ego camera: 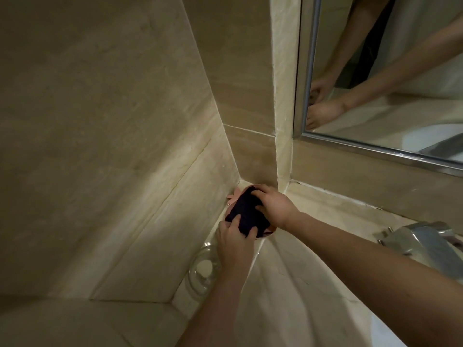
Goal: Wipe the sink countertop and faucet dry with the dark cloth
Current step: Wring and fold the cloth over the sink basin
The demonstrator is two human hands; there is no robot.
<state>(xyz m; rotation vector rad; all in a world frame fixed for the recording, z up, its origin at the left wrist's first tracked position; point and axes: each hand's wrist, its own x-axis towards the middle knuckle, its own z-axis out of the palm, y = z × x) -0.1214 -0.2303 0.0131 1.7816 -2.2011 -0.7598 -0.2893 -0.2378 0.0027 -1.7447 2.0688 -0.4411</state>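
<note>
The dark cloth (246, 213) lies bunched on a pink dish (269, 232) in the back left corner of the beige marble countertop (295, 276). My left hand (235, 242) grips the cloth's near edge, thumb and fingers curled over it. My right hand (274, 205) holds the cloth's far end from the right, fingers curled onto it. The chrome faucet (423, 242) stands at the right edge, away from both hands.
A clear glass dish (204, 269) with a pale round piece inside sits against the left wall, just below my left hand. Tiled walls close the corner. A metal-framed mirror (375, 149) hangs above the counter at right and reflects my arms.
</note>
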